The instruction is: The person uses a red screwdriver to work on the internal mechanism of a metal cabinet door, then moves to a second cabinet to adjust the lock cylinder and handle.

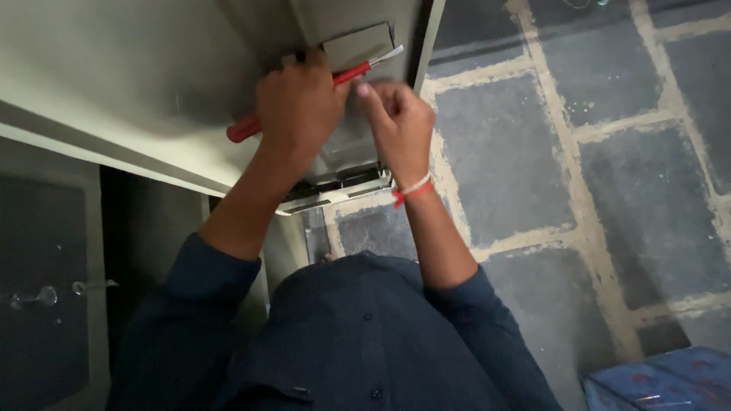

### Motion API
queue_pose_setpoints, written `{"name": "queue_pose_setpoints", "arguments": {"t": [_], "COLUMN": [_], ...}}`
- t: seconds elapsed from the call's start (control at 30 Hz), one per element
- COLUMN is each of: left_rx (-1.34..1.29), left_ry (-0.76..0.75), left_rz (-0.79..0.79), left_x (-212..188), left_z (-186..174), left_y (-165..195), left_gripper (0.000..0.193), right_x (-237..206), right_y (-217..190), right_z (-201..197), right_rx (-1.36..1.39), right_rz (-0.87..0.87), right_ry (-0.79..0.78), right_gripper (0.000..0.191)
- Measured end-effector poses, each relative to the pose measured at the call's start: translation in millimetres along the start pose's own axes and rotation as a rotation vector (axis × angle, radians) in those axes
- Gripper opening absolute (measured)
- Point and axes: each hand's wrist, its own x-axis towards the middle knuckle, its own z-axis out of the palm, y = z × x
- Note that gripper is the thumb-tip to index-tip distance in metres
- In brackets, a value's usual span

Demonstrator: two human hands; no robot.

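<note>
My left hand (298,103) is closed around a red-handled screwdriver (242,129); its metal tip reaches a grey metal lock housing (358,46) on the edge of a pale green metal door (114,76). Close beside it, my right hand (396,122) has its fingers curled against the same housing; whether it grips anything is hidden. A red and white thread band circles my right wrist. My dark blue sleeves and shirt fill the lower middle of the view.
A dark cabinet panel with a small metal handle (46,295) stands at the lower left. Grey stone floor with pale joints (579,167) spreads to the right. A blue patterned box (662,380) sits at the bottom right corner.
</note>
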Motion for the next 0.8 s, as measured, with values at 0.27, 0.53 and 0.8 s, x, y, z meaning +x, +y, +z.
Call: {"name": "queue_pose_setpoints", "arguments": {"t": [0.27,0.53,0.8], "left_rx": [-0.083,-0.132,-0.006], "left_ry": [-0.028,-0.193,0.318], "left_rz": [0.080,0.048,0.341], "left_x": [6,21,21], "left_z": [-1,-18,-14], "left_y": [-4,-3,-14], "left_gripper": [0.029,0.023,0.029], "right_x": [29,7,-34], "right_y": [-23,22,73], "right_z": [4,-3,-4], "right_rx": [0.002,0.562,1.200], "right_rz": [-0.055,0.083,0.536], "right_ry": [0.038,-0.159,-0.356], "right_gripper": [0.018,0.017,0.018]}}
